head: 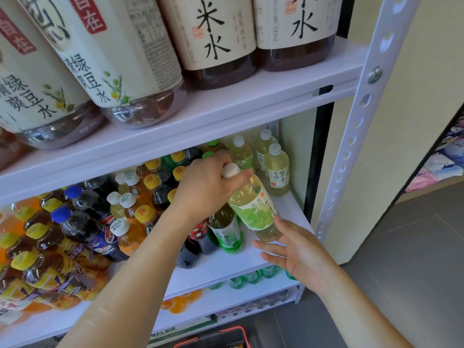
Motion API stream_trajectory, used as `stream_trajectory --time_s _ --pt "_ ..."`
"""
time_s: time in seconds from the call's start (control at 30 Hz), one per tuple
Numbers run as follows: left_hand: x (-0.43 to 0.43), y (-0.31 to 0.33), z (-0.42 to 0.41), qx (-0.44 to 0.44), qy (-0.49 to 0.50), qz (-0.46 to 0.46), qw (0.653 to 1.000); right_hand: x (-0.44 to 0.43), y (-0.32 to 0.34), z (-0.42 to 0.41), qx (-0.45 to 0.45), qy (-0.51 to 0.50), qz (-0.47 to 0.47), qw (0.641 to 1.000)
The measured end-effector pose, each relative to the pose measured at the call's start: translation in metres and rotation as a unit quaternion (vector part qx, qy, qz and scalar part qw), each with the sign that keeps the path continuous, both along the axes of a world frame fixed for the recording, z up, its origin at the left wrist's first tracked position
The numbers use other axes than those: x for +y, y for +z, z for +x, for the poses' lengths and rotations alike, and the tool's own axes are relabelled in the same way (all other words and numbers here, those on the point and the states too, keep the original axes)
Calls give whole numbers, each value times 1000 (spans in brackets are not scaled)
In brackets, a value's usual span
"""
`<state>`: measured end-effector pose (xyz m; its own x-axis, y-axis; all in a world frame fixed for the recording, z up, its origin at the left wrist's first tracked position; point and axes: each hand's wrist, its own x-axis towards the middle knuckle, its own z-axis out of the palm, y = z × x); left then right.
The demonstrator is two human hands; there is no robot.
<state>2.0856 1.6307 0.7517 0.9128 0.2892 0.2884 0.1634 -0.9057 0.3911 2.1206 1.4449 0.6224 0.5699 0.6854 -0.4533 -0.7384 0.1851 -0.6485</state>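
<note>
While the pale green bottle (253, 209) is gripped at its neck, just below the white cap, by the curled fingers of the left hand (206, 187), its base is met from below by the right hand (298, 249). That hand is held wide, with the fingers spread and nothing clasped. Whether its palm truly touches the base cannot be told. The bottle is tilted, cap toward the upper left and base toward the lower right, and is carried above the bare right end of the middle shelf (251, 264). Three matching bottles (276, 169) are stood upright behind it, and a green-labelled bottle (227, 234) is seen just to its left.
</note>
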Motion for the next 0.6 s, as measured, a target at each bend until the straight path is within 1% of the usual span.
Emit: stream_trajectory --time_s 0.07,0.13,0.17,0.23,0.33,0.4,0.47,0.6 --pt "2 -2 5 5 32 13 999 2 -2 -1 -45 -33 -42 998" --pt "4 -2 9 14 32 11 999 6 -3 -1 -72 -71 -89 991" --pt "4 -1 10 19 17 -4 1000 7 -4 0 -78 -85 -108 987" --pt "5 3 12 30 -29 -64 997 10 -6 2 -87 -94 -133 983" --pt "7 10 15 63 -102 -158 980 14 -11 4 -85 -94 -157 979" --pt "8 14 17 80 -123 -183 972 17 -13 6 -84 -94 -169 977" --pt "9 13 21 78 -119 -172 975 20 -14 9 -74 -100 -175 977" --pt "10 9 30 63 -95 -100 988 27 -16 18 -30 -106 -199 974"
